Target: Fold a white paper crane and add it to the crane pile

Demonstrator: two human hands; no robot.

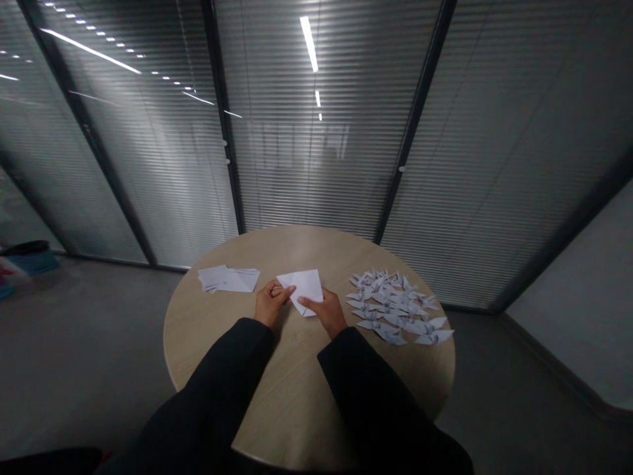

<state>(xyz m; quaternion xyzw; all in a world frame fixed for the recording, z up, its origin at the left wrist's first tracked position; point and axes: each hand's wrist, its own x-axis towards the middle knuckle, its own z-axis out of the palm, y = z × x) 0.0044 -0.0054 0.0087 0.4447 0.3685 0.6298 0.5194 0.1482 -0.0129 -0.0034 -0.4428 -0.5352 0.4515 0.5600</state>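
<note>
A white sheet of paper point(305, 284), with a small fold near its lower edge, is held between both hands over the middle of the round table. My left hand point(271, 302) pinches its left side, thumb on top and fingers curled. On the right, my right hand point(327, 311) grips the lower right part, its thumb lying across the face and the other fingers hidden behind the paper. Several folded paper cranes point(390, 303) lie in a crowded group to the right of my right hand. Left of my left hand rests a loose pile of white paper sheets point(237, 280).
The round wooden table point(291, 376) stands close to a glass partition with blinds point(306, 178). A white wall point(583, 310) rises at the right. Far left on the floor is a blue bin-like container point(32, 260) with a dark rim.
</note>
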